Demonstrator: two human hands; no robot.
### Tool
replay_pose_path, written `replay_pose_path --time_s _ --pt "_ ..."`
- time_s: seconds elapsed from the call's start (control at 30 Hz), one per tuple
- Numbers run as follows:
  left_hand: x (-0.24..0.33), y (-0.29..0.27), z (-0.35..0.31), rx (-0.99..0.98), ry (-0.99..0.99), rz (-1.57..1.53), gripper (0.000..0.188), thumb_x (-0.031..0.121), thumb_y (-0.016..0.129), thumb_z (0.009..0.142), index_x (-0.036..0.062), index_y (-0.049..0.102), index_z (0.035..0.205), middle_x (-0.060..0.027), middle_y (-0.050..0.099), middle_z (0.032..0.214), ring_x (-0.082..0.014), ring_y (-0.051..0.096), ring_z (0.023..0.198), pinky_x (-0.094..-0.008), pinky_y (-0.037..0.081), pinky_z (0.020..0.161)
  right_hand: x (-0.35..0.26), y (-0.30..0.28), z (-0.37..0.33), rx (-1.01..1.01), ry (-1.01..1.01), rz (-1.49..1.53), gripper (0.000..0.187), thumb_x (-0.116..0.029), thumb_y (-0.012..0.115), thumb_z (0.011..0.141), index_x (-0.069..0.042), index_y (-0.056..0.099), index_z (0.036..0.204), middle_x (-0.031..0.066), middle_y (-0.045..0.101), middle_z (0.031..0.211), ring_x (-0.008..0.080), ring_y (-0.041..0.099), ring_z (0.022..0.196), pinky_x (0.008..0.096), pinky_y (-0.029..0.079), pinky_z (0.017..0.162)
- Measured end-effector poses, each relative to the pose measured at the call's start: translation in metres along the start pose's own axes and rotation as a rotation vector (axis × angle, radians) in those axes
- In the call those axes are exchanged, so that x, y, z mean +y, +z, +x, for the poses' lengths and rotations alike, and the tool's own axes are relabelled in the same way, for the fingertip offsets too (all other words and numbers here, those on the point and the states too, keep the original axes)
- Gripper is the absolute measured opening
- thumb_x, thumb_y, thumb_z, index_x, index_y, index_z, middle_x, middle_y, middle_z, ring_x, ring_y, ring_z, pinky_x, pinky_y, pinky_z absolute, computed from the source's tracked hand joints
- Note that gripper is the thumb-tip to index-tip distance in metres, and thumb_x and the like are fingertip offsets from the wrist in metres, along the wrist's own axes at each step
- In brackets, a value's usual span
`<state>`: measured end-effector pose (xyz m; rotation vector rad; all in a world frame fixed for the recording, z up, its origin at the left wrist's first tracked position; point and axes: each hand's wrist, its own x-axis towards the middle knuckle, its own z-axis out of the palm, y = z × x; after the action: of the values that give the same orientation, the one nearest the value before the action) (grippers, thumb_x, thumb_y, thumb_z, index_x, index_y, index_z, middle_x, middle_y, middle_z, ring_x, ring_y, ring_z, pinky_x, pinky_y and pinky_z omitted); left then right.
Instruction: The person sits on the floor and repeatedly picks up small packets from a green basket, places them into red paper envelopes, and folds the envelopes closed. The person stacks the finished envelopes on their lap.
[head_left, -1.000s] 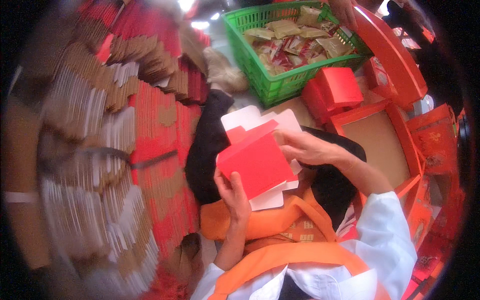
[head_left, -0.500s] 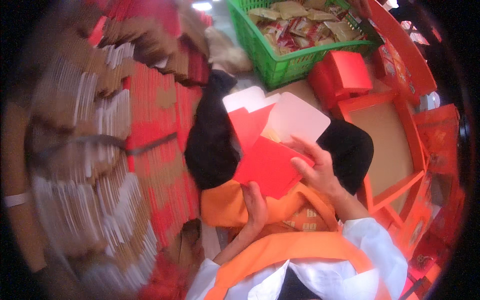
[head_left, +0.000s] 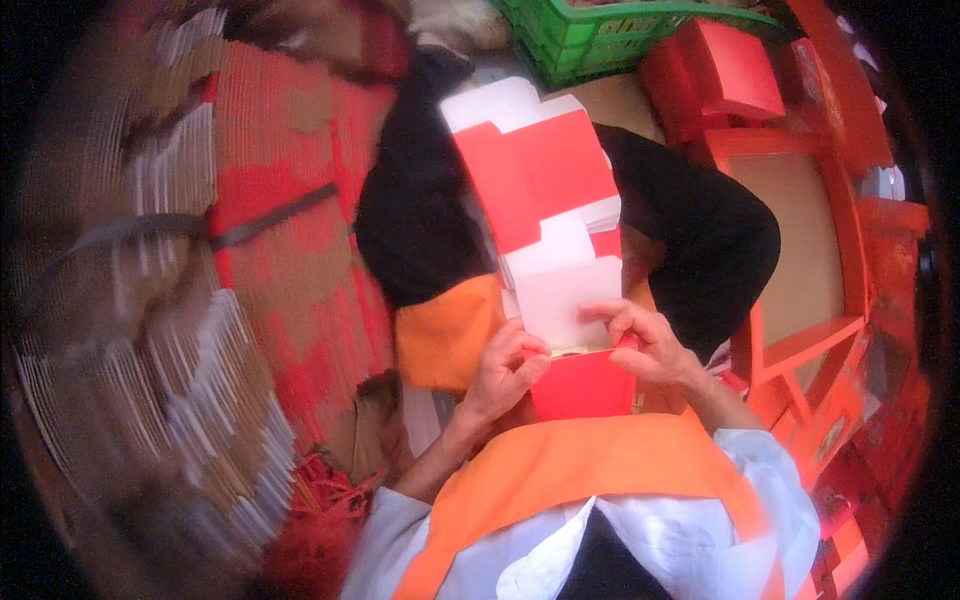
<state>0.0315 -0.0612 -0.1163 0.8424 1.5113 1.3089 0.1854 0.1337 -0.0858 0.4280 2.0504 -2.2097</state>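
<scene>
Two bare hands close on one small red carton (head_left: 583, 385) held low over the person's lap: the left hand (head_left: 505, 365) pinches its left top corner, fingers curled, while the right hand (head_left: 650, 345) pinches the right top edge, thumb and forefinger pressed together on the white flap (head_left: 563, 305) that stands up from the carton's open mouth. Both grips are closed on the carton; the two hands are near each other but apart, with the flap between them.

Just beyond the carton, a stack of flat red-and-white box blanks (head_left: 540, 185) lies across the person's black-clad knees (head_left: 420, 220), reaching away to the far side; their number cannot be counted. An orange vest (head_left: 590, 470) over white sleeves fills the near edge.

To the far right, one green plastic crate (head_left: 600, 35) stands at the top of the scene, and next to it two folded red boxes (head_left: 725, 85) sit side by side. Right of the knees lies one large red tray (head_left: 800, 240) with a brown cardboard floor. To the left, bundled stacks of brown and red cardboard sheets (head_left: 150, 300), blurred, are strapped with one dark band (head_left: 270, 215).
</scene>
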Motion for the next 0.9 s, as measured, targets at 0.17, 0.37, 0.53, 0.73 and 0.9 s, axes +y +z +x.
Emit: replay_pose_path --time_s 0.17,0.37,0.53,0.73,0.9 --pt "0.0 0.025 -0.003 0.32 0.079 -0.468 0.022 0.003 0.061 0.079 0.003 0.051 0.098 -0.0121 0.051 0.105 -0.0188 0.049 0.101 -0.0322 0.039 0.089 0.001 0.027 -0.001 0.499 -0.262 -0.236 0.01 -0.002 0.051 0.077 -0.007 0.046 0.07 0.0177 0.041 0.129 0.0265 0.046 0.113 0.0337 0.036 0.092" --pt "0.024 0.036 0.003 0.464 0.049 -0.497 0.023 0.004 0.064 0.077 0.0032 0.05 0.095 -0.011 0.051 0.103 -0.02 0.049 0.1 -0.0332 0.039 0.089 0.014 0.046 -0.005 0.604 -0.217 0.26 0.015 -0.005 0.054 0.077 -0.007 0.042 0.086 0.0162 0.049 0.113 0.0266 0.047 0.108 0.0395 0.035 0.093" --pt "0.024 0.019 0.003 0.239 0.217 0.052 0.027 0.009 0.069 0.073 0.002 0.053 0.094 -0.0109 0.052 0.101 -0.0225 0.051 0.097 -0.0324 0.041 0.085 0.013 0.045 -0.006 0.48 -0.259 0.438 0.032 -0.008 0.058 0.077 -0.007 0.036 0.1 0.0129 0.051 0.098 0.0238 0.049 0.097 0.0379 0.037 0.091" --pt "0.035 0.028 0.004 0.35 0.103 0.052 0.025 0.005 0.066 0.074 0.001 0.054 0.096 -0.0108 0.053 0.098 -0.0221 0.052 0.095 -0.03 0.042 0.083 -0.01 0.045 -0.004 0.514 -0.108 0.361 0.027 0.0 0.057 0.078 -0.004 0.042 0.101 0.0098 0.051 0.097 0.0178 0.049 0.097 0.0291 0.038 0.086" --pt "0.033 0.025 0.006 0.302 0.044 0.046 0.021 0.0 0.062 0.075 0.0007 0.053 0.094 -0.0105 0.054 0.099 -0.0201 0.052 0.094 -0.0289 0.042 0.084 -0.014 0.037 -0.001 0.468 -0.095 0.147 0.014 0.004 0.051 0.079 -0.002 0.053 0.092 0.0085 0.052 0.098 0.0165 0.05 0.093 0.0273 0.04 0.081"
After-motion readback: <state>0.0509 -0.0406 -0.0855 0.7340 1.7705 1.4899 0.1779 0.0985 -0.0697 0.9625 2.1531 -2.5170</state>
